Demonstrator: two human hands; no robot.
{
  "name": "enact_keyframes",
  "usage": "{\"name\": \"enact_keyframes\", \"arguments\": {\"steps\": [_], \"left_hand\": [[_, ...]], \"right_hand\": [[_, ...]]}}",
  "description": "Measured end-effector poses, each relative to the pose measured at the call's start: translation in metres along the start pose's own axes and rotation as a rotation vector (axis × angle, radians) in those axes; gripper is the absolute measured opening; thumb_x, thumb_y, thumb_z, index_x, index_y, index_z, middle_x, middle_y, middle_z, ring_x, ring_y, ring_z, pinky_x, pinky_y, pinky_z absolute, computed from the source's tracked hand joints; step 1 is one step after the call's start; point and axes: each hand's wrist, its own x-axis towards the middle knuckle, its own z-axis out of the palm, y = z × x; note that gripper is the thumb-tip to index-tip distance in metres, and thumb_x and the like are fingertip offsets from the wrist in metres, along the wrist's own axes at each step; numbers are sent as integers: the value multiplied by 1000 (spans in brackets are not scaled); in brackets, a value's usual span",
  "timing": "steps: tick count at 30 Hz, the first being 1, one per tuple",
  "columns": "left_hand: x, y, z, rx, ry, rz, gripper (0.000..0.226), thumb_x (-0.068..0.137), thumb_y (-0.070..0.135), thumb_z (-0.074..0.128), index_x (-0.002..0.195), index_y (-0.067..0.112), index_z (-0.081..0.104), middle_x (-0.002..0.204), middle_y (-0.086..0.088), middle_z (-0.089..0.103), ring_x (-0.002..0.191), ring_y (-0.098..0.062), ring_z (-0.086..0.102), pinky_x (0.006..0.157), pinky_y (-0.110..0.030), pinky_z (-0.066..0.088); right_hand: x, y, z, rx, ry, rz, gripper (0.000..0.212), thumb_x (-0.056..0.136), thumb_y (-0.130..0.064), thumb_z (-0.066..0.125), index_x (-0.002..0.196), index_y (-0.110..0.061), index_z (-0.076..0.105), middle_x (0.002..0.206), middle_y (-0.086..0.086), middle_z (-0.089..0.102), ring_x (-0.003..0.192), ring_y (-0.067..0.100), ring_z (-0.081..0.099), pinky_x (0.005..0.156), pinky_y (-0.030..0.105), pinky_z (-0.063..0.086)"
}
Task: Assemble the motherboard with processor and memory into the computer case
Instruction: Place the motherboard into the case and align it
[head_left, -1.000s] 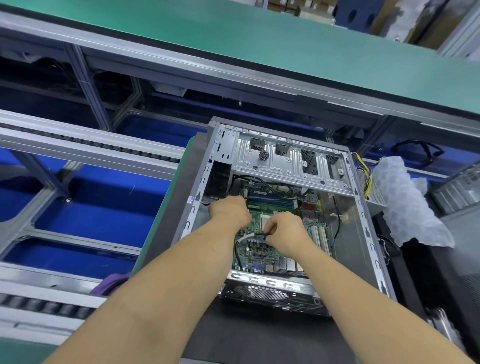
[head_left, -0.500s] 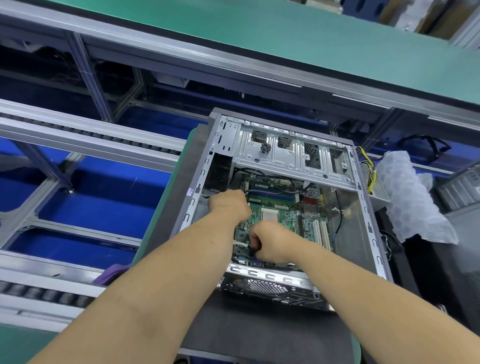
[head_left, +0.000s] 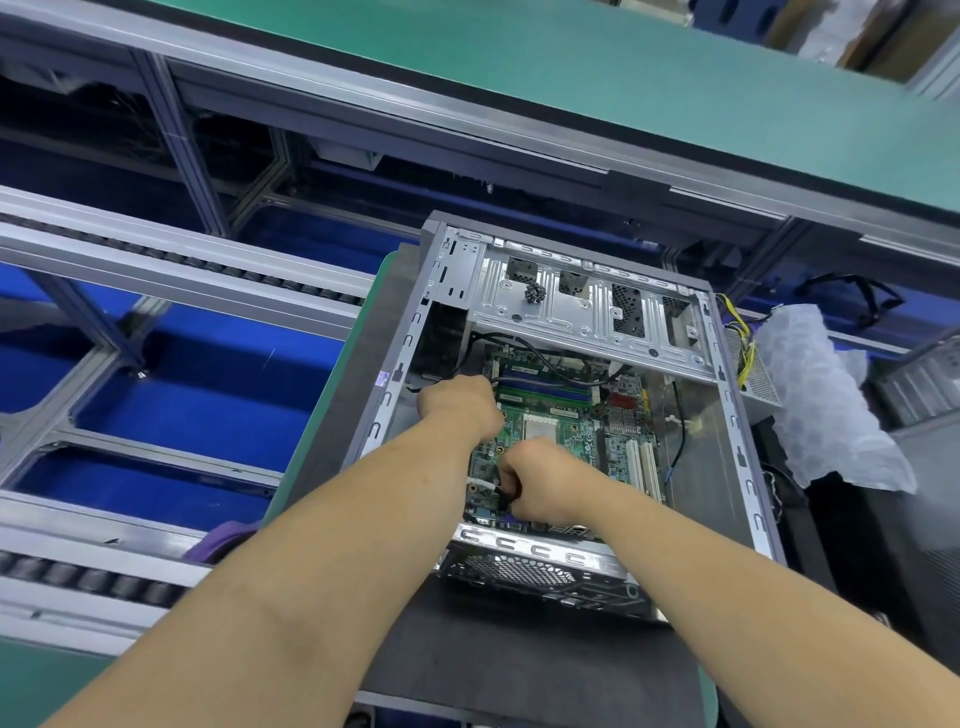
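Note:
The open computer case (head_left: 727, 415) lies on a dark mat (head_left: 498, 665), its green motherboard (head_left: 587, 431) seated inside with blue memory sticks (head_left: 545, 387) near the far end. My left hand (head_left: 457, 402) is curled at the board's left edge, holding a black cable (head_left: 530, 364) that runs across the memory. My right hand (head_left: 540, 480) is fisted low on the board and pinches a black and white cable (head_left: 485, 486) near the rear ports. Its fingertips are hidden.
A bubble-wrap bag (head_left: 821, 405) and a power supply with yellow wires (head_left: 745, 348) sit to the right of the case. A roller conveyor (head_left: 156, 260) and blue bins (head_left: 208, 400) lie to the left. A purple cloth (head_left: 223, 540) lies at the mat's left edge.
My right hand moved down and toward me along the board, carrying the cable end to the rear left corner. My left hand stayed at the board's left edge.

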Motion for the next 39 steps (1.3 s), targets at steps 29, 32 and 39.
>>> {"name": "enact_keyframes", "arguments": {"steps": [29, 32, 39], "left_hand": [[0, -1, 0, -19, 15, 14, 14, 94, 31, 53, 94, 17, 53, 76, -1, 48, 82, -26, 54, 71, -37, 39], [0, -1, 0, -18, 18, 15, 12, 93, 29, 53, 94, 16, 53, 80, -1, 51, 82, -26, 54, 70, -37, 39], [0, -1, 0, -22, 36, 15, 10, 92, 26, 54, 93, 16, 56, 73, -1, 49, 79, -26, 56, 69, -36, 41]], "right_hand": [[4, 10, 6, 201, 66, 141, 15, 83, -14, 82, 79, -20, 68, 79, -6, 65, 77, 15, 61, 68, 21, 48], [2, 12, 5, 171, 71, 191, 15, 83, -24, 82, 87, -11, 77, 86, 5, 73, 82, 23, 67, 73, 29, 55], [1, 14, 6, 243, 93, 203, 17, 89, -27, 77, 95, -12, 81, 79, 0, 71, 75, 17, 64, 63, 20, 47]]}}
